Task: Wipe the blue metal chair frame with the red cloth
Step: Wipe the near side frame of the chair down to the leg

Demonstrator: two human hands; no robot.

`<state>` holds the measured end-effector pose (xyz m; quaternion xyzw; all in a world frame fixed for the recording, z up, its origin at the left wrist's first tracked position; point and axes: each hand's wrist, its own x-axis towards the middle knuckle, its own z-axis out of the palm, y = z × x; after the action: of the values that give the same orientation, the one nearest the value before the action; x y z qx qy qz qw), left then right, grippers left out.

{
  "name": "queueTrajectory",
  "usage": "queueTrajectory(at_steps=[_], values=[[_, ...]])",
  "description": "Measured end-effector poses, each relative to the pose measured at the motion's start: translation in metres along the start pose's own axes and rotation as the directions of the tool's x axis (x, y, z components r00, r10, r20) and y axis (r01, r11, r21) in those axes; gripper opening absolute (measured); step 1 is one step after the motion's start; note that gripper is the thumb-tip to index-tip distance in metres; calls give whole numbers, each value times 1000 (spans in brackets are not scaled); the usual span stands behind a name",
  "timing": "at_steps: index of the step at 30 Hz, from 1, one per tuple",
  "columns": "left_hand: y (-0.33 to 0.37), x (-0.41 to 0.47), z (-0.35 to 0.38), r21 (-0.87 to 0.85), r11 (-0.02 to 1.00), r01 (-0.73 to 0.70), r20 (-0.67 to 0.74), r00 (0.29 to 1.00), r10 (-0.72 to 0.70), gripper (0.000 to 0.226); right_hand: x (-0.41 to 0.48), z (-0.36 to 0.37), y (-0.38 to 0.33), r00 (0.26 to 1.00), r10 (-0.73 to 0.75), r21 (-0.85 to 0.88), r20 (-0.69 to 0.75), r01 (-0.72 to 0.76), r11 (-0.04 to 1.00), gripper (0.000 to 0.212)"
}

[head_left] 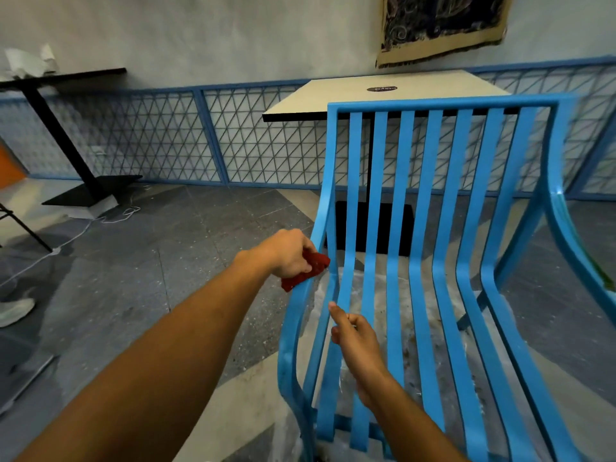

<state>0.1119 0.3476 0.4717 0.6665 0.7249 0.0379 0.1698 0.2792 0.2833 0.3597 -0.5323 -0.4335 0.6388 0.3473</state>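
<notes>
The blue metal chair frame [430, 228] fills the right half of the view, with several long curved slats running from backrest to seat. My left hand [288, 253] is closed around the red cloth [308, 270] and presses it against the chair's left side rail at the bend between seat and back. My right hand [355, 341] rests on one of the left slats of the seat, fingers curled around it and the index finger pointing up along it.
A white-topped table [366, 95] on a black pedestal stands directly behind the chair. Another black table [66, 135] stands at the left, with a white cable on the grey floor. A blue lattice panel [166, 138] lines the wall. Someone's white shoe [15, 311] is at far left.
</notes>
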Motion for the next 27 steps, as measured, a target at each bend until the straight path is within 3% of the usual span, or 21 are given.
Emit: queueTrajectory(at_steps=[6, 13, 20, 24, 27], values=[[10, -44, 11, -27, 999, 40, -60, 997, -42, 29, -48, -18, -4, 999, -48, -46, 16, 49, 998, 55], [6, -113, 42, -128, 990, 67, -175, 981, -89, 29, -81, -31, -1, 997, -51, -88, 58, 56, 995, 50], [1, -158, 54, -229, 969, 90, -133, 983, -123, 28, -91, -38, 13, 995, -57, -118, 86, 67, 991, 55], [-15, -179, 76, -595, 795, 119, -289, 891, -349, 28, -90, -38, 24, 992, -39, -120, 122, 53, 991, 57], [-20, -191, 106, -760, 646, 76, -341, 799, -495, 29, -86, -35, 35, 990, -33, -114, 140, 49, 992, 57]])
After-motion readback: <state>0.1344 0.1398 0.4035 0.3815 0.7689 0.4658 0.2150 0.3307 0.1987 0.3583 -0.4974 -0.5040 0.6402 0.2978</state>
